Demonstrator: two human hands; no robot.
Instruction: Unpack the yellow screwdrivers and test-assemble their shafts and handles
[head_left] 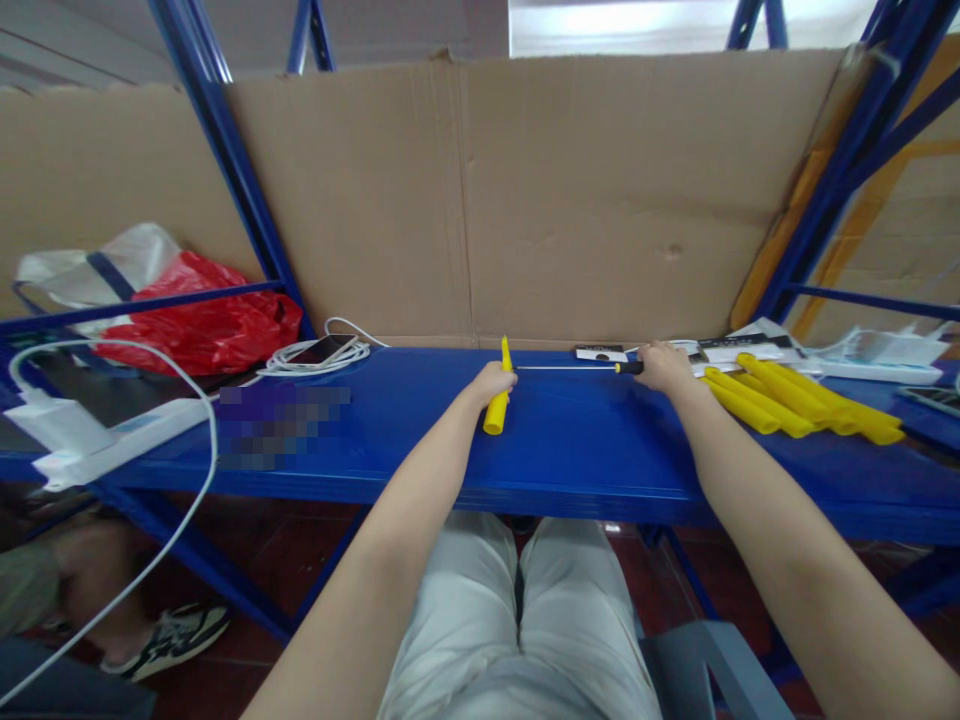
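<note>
In my left hand [494, 382] is a yellow tube [495, 415], held near upright, its wide round end low and a narrow pointed end at the top. My fingers are closed around its middle. My right hand [664, 366] grips the black handle of a screwdriver [628, 368]. Its long thin metal shaft points left and reaches my left hand at the tube; whether the tip is inside the tube is hidden. Just right of my right hand lies a pile of several yellow tubes [795, 395].
The blue shelf top [577, 450] backs onto a cardboard sheet [585, 200]. White packets [750, 345] and a power strip [877, 370] lie at right. A coiled white cable [315, 358], red plastic bag [217, 310] and another power strip [142, 435] are at left. Another person's leg shows lower left.
</note>
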